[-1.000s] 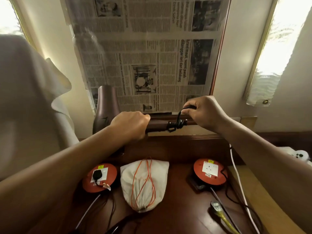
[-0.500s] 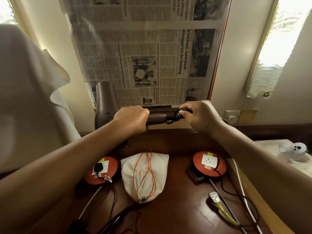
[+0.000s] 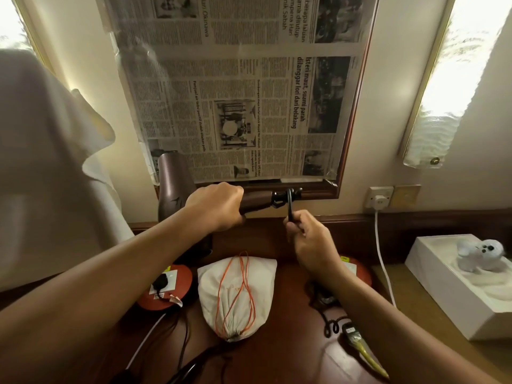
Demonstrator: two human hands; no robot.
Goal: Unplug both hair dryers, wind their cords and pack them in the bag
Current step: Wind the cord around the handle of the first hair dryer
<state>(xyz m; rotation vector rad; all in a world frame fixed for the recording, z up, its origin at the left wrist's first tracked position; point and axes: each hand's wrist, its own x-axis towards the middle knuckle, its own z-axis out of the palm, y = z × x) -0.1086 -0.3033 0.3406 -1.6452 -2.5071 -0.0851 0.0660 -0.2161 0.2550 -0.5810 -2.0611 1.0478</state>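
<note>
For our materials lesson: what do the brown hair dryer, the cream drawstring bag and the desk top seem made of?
Brown hair dryer: probably plastic, satin metallic sheen. Cream drawstring bag: matte woven cloth, creased, orange cord. Desk top: dark reddish wood or veneer, glossy reflections.

Dark wooden desk (image 3: 291, 353); on it cloth bag (image 3: 235, 295), two orange reels (image 3: 169, 289), perhaps a plug (image 3: 349, 330)

Brown hair dryer (image 3: 174, 187), black cord (image 3: 289, 206), white bag (image 3: 238, 292) with orange drawstring (image 3: 235, 295).
</note>
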